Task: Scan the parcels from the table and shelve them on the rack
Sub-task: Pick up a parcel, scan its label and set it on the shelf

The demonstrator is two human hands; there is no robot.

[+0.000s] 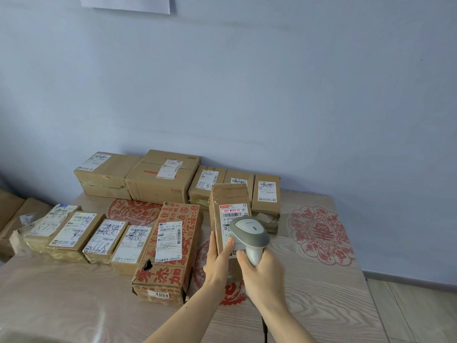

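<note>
Parcels cover the far half of my worktop (321, 280), a pale wood-grain surface under clear plastic with red paper-cut motifs showing through. My left hand (218, 259) grips the lower left edge of a tall, narrow cardboard parcel (228, 196), holding it upright with its white shipping label (233, 219) facing me; the thumb lies across the front face. My right hand (259, 276) is wrapped around the handle of a grey and white barcode scanner (251, 231), whose head sits just in front of the label. A thin red scan line (232, 211) falls across the top of the label, over the printed number.

At nine o'clock from the held parcel lies a large carton with red lettering (170, 246), flat on the worktop, with a white label and a torn hole on its top. Further toward nine o'clock runs a row of four smaller labelled boxes (84, 237), side by side and marked with handwriting. From ten to one o'clock, along the blue wall (247, 82), stand five more brown boxes (160, 174), the two leftmost the largest. At the upper left edge, a white sheet of paper (126, 3) hangs on the wall.
</note>
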